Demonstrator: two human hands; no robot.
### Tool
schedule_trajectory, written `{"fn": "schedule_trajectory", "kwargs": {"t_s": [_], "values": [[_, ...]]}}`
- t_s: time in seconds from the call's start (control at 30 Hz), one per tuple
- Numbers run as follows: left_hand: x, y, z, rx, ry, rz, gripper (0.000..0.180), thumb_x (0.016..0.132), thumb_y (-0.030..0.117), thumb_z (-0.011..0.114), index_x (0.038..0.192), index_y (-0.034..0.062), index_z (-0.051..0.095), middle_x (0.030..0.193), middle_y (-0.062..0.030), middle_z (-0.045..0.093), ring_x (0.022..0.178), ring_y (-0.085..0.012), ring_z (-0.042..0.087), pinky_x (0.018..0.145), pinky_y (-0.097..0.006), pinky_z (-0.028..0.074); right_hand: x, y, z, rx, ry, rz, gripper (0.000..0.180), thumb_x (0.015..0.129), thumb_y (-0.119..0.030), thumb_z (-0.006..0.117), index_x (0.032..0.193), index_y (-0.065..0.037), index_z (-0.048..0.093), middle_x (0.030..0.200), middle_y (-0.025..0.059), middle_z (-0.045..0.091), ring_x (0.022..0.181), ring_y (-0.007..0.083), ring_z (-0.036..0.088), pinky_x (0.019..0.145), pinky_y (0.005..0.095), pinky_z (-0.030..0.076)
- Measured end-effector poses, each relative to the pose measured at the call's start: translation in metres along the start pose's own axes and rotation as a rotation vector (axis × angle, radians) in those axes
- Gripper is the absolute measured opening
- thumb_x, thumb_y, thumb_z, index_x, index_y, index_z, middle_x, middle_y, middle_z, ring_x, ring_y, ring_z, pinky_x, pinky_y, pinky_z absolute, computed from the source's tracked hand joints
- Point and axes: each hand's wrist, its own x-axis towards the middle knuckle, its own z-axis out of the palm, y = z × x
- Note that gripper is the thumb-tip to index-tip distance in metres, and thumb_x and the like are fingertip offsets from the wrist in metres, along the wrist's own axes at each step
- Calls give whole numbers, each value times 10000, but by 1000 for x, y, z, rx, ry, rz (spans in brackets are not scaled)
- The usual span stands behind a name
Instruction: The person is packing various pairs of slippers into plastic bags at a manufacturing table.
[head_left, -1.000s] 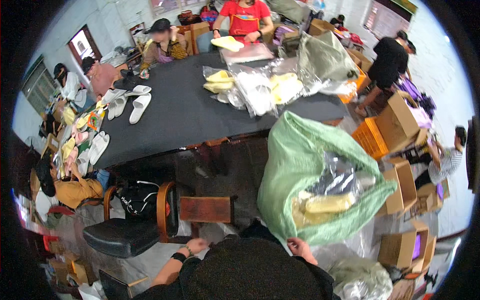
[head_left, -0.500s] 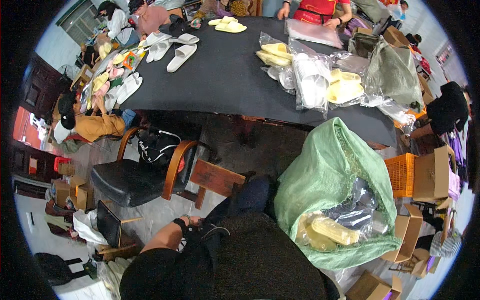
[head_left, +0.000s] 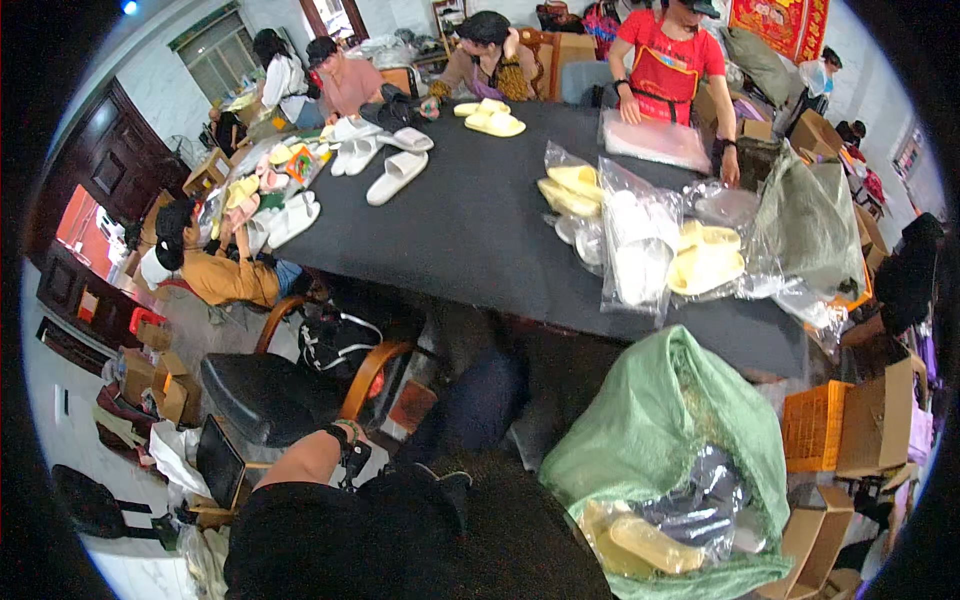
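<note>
At the lower left my left forearm [head_left: 305, 458] reaches forward, a bracelet and a dark band on its wrist. The left hand beyond it is mostly hidden near the curved wooden armrest of the black chair [head_left: 265, 395], so its fingers do not show. My right hand is out of view. To the right of my legs stands a green woven sack [head_left: 615, 425], its mouth gaping. Inside it lie yellow slippers [head_left: 655, 542] and dark slippers [head_left: 703, 500] in clear plastic.
Ahead is a dark table [head_left: 450, 220] bearing bagged white slippers [head_left: 640, 245], bagged yellow slippers [head_left: 706, 260] and loose white slippers [head_left: 397, 178]. A person in red [head_left: 668, 70] stands across it; others sit leftward. An orange crate [head_left: 815, 428] and cardboard boxes [head_left: 872, 420] are rightward.
My view has tilted up, showing more of the far side. My left forearm has shifted toward the chair. The person in red has moved one hand from the plastic stack toward the bagged slippers.
</note>
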Motion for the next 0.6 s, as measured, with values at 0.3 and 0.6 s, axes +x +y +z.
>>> {"fn": "schedule_trajectory", "kwargs": {"t_s": [0.3,0.6], "values": [[78,-25,-127,-265,273,-69,461,786,315,623,1169,66,688,1203,-155,650,1058,-326,642,866,-505,499,143,-84,-64,-147,46,-41,266,866,-181,638,1105,-65,636,990,183,689,934,361,661,798,416,514],[147,-70,-267,-137,233,134,441,807,309,616,1167,63,682,1169,-158,657,1028,-326,645,863,-487,504,200,-199,-16,-51,144,228,260,865,-184,634,1089,-54,634,982,197,683,930,390,651,792,433,507]]}}
